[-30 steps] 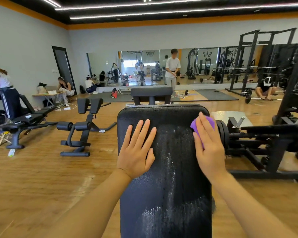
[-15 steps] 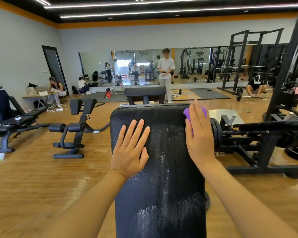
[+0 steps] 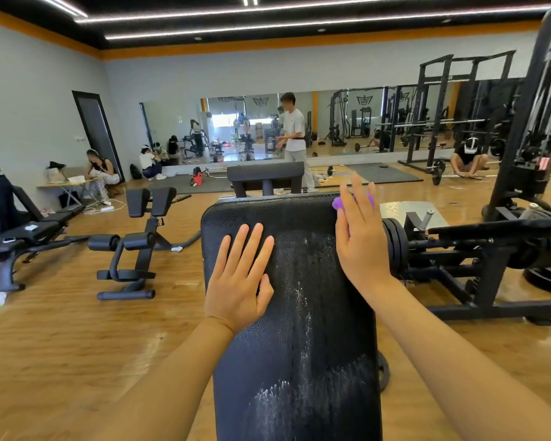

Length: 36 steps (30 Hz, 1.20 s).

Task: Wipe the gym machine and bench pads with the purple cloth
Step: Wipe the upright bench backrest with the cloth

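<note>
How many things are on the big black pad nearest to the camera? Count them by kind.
hands: 2, the left hand and the right hand
purple cloth: 1, under the right hand
total: 3

Bench pad (image 3: 299,329) (wet-streaked) bears left hand (image 3: 239,284), purple cloth (image 3: 337,203).

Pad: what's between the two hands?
Only bare black pad, streaked whitish, between left hand and right hand, which presses the cloth; head view.

I count two hands, my left hand (image 3: 236,281) and right hand (image 3: 360,243), one small purple cloth (image 3: 337,203), and one long black textured bench pad (image 3: 299,345).
</note>
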Available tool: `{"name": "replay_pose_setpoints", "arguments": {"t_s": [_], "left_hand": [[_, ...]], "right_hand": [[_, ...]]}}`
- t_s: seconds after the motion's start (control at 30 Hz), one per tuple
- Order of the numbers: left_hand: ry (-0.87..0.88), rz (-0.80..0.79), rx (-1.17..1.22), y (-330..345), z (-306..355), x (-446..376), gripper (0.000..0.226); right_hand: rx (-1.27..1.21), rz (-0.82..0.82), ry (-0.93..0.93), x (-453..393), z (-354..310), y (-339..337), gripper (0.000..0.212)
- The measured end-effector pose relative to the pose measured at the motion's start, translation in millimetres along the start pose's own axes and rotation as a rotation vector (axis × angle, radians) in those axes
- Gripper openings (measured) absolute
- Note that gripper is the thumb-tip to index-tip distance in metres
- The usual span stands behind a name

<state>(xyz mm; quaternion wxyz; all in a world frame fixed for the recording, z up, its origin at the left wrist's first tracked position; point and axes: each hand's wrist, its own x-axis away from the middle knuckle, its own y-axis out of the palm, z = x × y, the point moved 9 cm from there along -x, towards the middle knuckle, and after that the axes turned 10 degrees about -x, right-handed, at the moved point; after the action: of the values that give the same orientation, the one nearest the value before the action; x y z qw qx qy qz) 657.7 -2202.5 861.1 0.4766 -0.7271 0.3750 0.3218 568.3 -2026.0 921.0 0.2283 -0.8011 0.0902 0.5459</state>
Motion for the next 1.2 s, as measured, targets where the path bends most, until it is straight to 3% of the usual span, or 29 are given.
{"name": "replay_pose_setpoints", "arguments": {"t_s": [0.33, 0.63, 0.77, 0.87, 0.93, 1.2], "left_hand": [[0.001, 0.019, -0.011, -0.9, 0.1, 0.2, 0.059], [-0.001, 0.020, 0.002, -2.6, -1.1, -1.4, 0.060], [-0.003, 0.021, 0.010, -2.9, -1.2, -0.8, 0.059], [-0.005, 0.025, 0.006, -2.6, -1.4, -0.6, 0.059], [-0.005, 0.027, 0.007, -2.9, -0.5, -0.9, 0.059], [-0.001, 0.009, -0.047, 0.5, 0.3, -3.9, 0.055]], "right_hand": [[0.147, -0.143, -0.008, 159.8, -8.5, -15.8, 0.050], [0.048, -0.013, 0.019, 7.8, -4.3, 2.8, 0.047], [0.077, -0.050, 0.061, 95.3, -5.9, -9.4, 0.048], [0.239, -0.163, 0.067, 179.7, -10.1, -11.4, 0.047], [0.202, -0.247, 0.130, 207.3, -1.2, -5.3, 0.047], [0.014, -0.018, 0.144, 79.3, 0.6, -13.3, 0.049]]}}
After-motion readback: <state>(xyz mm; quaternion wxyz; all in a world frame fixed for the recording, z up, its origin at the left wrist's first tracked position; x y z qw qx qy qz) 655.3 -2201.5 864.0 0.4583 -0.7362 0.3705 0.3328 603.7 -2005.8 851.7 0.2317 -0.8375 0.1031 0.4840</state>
